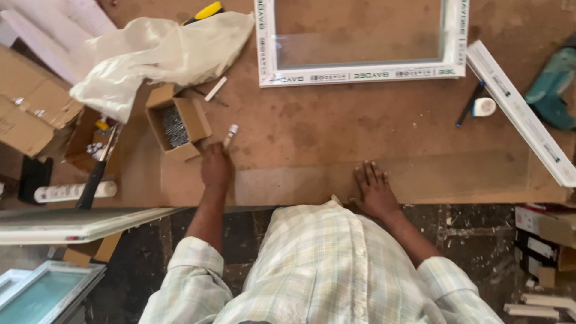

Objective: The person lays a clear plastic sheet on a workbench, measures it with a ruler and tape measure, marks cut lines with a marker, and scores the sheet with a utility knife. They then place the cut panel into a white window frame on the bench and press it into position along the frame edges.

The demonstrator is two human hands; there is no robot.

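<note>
A broad brown bench (336, 138) of matt, blotchy fibreboard fills the view under you, with a dark, dusty floor (468, 240) below its near edge. Your left hand (216, 165) is clenched round a small cylinder (230, 135), grey-white with a pale tip, which sticks up and away from your fingers (210, 157) at a slight tilt; it sits just right of an open cardboard box (176, 123), whose flaps are folded out and whose inside is packed with grey metal screws (174, 127). Your right hand (375, 191) lies flat on the bench near its front edge, fingers spread and released, holding nothing, resting on a faintly paler rectangular patch that looks like a clear sheet, though you cannot be sure from here.

Beyond the hands, a white plastic window frame (360, 73) with a glazed middle lies flat against the far edge. A long white profile strip (519, 111) runs slantwise at the right, with a black pen (470, 105) and a small white roll (483, 107) beside it, and a teal power tool (552, 90) further right. A crumpled, soft white plastic bag (156, 57) slumps at the left, a yellow-handled tool (204, 12) poking out behind it
</note>
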